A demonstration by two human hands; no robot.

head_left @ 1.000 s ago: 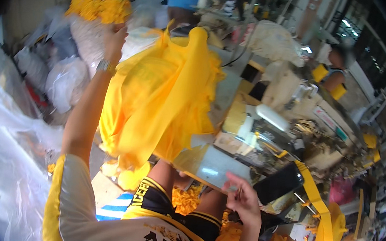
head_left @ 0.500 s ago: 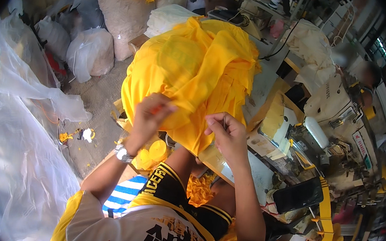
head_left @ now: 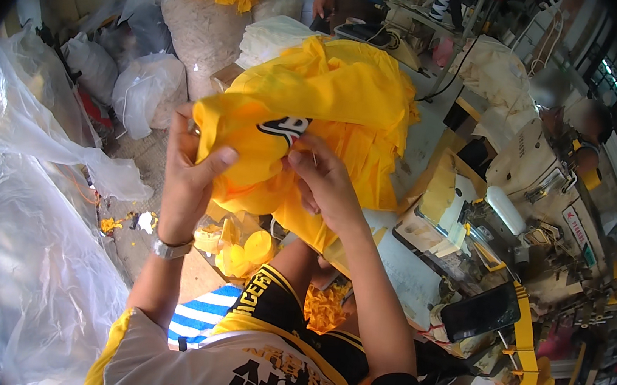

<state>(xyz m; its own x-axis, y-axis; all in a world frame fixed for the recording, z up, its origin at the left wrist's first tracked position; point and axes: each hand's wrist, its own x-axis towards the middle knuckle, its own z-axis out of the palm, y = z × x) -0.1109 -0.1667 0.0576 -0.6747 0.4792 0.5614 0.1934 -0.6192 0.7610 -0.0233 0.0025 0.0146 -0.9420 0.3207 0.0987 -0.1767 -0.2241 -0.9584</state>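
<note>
Both my hands grip the yellow garment (head_left: 333, 112): left hand (head_left: 190, 179) clutches its edge, right hand (head_left: 321, 179) pinches fabric beside the black-and-white patch (head_left: 284, 127).

The yellow garment (head_left: 333, 112) is soft matt cloth, creased, with a smooth printed patch (head_left: 283, 127). The wristwatch (head_left: 171, 249) is shiny metal. The clear bags (head_left: 18, 266) on the floor are thin glossy plastic, crinkled. The phone (head_left: 479, 312) is glossy black.
</note>
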